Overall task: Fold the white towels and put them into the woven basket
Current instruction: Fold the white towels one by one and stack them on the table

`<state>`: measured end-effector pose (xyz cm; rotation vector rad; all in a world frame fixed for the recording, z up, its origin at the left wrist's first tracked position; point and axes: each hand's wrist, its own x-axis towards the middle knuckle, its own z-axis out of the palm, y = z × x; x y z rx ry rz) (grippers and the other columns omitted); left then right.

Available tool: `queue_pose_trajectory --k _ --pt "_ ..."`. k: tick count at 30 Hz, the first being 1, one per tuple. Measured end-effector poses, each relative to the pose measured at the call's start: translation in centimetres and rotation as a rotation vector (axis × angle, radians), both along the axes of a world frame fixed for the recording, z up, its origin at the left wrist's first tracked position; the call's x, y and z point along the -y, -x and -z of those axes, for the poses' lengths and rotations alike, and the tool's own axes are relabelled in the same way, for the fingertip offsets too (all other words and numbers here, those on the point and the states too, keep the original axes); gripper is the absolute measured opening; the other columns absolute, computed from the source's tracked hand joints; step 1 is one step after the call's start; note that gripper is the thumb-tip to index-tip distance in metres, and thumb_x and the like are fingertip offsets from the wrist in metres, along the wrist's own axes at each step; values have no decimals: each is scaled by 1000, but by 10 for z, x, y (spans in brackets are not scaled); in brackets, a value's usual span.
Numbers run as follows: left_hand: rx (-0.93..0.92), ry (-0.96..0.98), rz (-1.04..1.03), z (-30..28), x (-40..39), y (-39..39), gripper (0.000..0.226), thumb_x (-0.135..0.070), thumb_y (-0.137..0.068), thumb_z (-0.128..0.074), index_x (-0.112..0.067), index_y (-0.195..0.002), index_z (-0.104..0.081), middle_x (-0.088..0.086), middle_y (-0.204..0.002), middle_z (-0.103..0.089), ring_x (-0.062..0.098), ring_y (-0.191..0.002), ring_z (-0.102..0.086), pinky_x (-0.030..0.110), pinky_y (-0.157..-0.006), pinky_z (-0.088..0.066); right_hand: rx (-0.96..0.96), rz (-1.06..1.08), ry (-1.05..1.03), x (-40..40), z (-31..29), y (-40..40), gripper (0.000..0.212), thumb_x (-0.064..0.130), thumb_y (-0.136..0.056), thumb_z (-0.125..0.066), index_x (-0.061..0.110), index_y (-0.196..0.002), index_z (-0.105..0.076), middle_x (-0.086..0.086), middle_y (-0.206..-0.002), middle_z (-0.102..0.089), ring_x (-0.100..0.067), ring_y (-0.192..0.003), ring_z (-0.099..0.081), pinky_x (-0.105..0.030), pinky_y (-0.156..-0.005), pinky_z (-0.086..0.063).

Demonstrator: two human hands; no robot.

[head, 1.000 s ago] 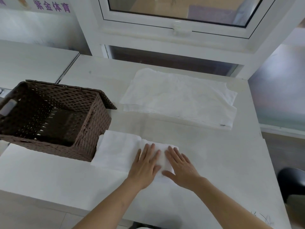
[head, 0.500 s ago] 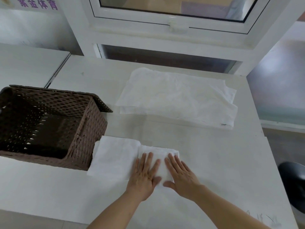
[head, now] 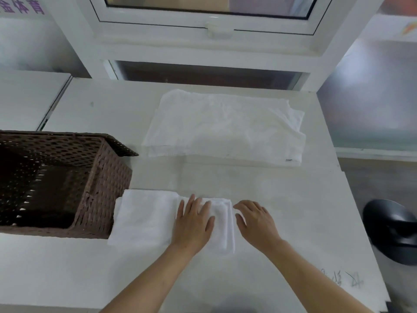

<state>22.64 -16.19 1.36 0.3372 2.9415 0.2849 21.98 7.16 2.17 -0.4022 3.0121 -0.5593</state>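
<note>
A partly folded white towel [head: 144, 218] lies on the white table [head: 282, 211] just right of the brown woven basket [head: 106, 184], whose inside is dark with nothing visible in it. My left hand [head: 193, 224] presses flat on the towel's doubled right part. My right hand [head: 255, 221] sits at the towel's right edge, its fingers bent down at the fold; whether it pinches the cloth I cannot tell. A stack of unfolded white towels [head: 225, 127] lies farther back on the table.
A window frame and wall [head: 203, 53] close off the far side of the table. A second white table [head: 27, 98] adjoins on the left. A black stool [head: 392, 231] stands off the right edge. Scribbles [head: 340, 279] mark the near right corner.
My right hand has slid off the top of the towel to its right edge and its fingers have curled. My left hand stays pressed flat on the folded part.
</note>
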Motion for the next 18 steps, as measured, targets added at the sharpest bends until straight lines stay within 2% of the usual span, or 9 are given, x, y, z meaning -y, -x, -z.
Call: queue_pose_trajectory --k 2,6,13,18 --pt "2 -34 3 -6 -17 20 49 -43 -100 -40 -21 -143 -51 3 -143 -54 25 -143 -42 48 -119 -34 -9 89 5 -17 -3 12 25 18 -92 -66 22 -117 -70 6 -112 -68 -20 -104 -66 -35 -83 -55" --pt "8 -85 28 -10 -60 62 46 -40 -100 -45 -20 -142 -51 5 -140 -56 24 -137 -47 45 -112 -40 -13 217 22 -52 -8 41 25 14 -92 -64 20 -115 -71 4 -110 -69 -23 -102 -65 -37 -77 -56" --pt "20 -102 89 -2 -132 130 46 -36 -102 -47 -17 -144 -51 7 -141 -56 26 -135 -49 42 -110 -40 55 332 -11 -122 -2 103 28 14 -95 -60 19 -121 -69 3 -117 -68 -24 -108 -63 -37 -79 -54" --pt "57 -64 133 19 -183 180 49 -38 -105 -40 -20 -150 -45 3 -146 -51 24 -140 -43 41 -114 -35 106 426 -8 -181 12 153 29 16 -97 -58 18 -124 -67 1 -121 -66 -25 -113 -60 -37 -81 -51"
